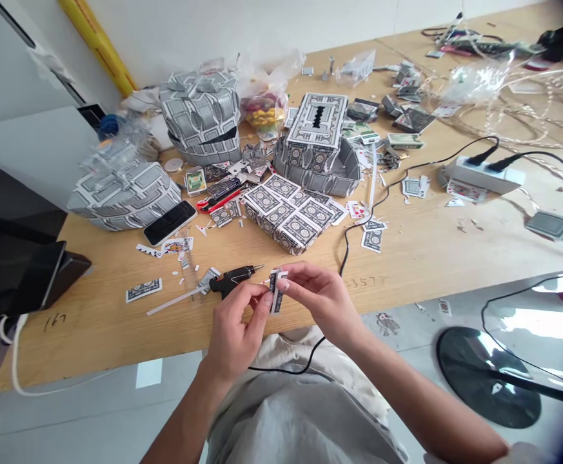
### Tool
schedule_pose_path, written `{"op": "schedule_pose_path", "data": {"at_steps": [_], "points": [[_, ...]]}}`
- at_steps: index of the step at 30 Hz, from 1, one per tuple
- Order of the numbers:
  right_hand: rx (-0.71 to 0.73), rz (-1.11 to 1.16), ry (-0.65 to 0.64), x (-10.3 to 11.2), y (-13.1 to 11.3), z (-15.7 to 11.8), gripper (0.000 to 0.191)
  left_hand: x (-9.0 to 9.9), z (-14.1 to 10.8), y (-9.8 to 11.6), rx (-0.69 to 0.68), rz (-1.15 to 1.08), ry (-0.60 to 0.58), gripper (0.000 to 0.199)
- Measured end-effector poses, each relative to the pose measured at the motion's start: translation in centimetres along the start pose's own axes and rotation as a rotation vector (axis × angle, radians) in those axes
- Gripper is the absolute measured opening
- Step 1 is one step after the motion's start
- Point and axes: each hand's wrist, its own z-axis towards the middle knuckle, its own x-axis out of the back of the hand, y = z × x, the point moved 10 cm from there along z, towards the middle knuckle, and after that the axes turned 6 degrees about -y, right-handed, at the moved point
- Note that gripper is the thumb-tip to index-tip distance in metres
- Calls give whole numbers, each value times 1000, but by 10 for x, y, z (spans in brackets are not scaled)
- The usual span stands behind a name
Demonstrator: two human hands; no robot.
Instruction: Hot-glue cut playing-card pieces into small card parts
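Between my two hands, just above the table's front edge, is a small folded playing card (276, 301) with a dark patterned back and a white edge. My left hand (240, 325) pinches its lower left side between thumb and fingers. From the right, my right hand (317, 293) grips the upper part, thumb across the front. Close behind my left hand a black glue gun (233, 280) lies on its side, its nozzle pointing right. A box covered in patterned cards (288, 216) sits farther back, beyond both hands.
Woven card baskets (201, 116) stand at the back left beside a phone (170, 223). Behind the card-covered box, a tissue-box shape (318, 122) rests on a card tray. A black cable crosses to a white power strip (484, 174). Card scraps and a red cutter (219, 200) lie around.
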Motion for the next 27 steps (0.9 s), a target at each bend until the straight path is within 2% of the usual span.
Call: {"op": "schedule_pose_path", "data": {"at_steps": [10,19,21,23,25,27], "points": [[10,-50,-41,-8,-3,2,30,15,5,-1,-8,-10,-2,12],[-57,-54,-74,-14,11,2,32,13,1,1,0,13,-16,14],[-55,-69,-61,-11,11,2,32,28,3,-5,-13,77,-2,14],[-43,-86,-36,-5,8,2,32,65,7,-22,1,208,69,15],[-36,-96,-11,2,6,1,32,113,14,-59,134,387,106,18],[-40,-95,8,7,6,-1,33,158,22,-104,287,570,51,22]]}}
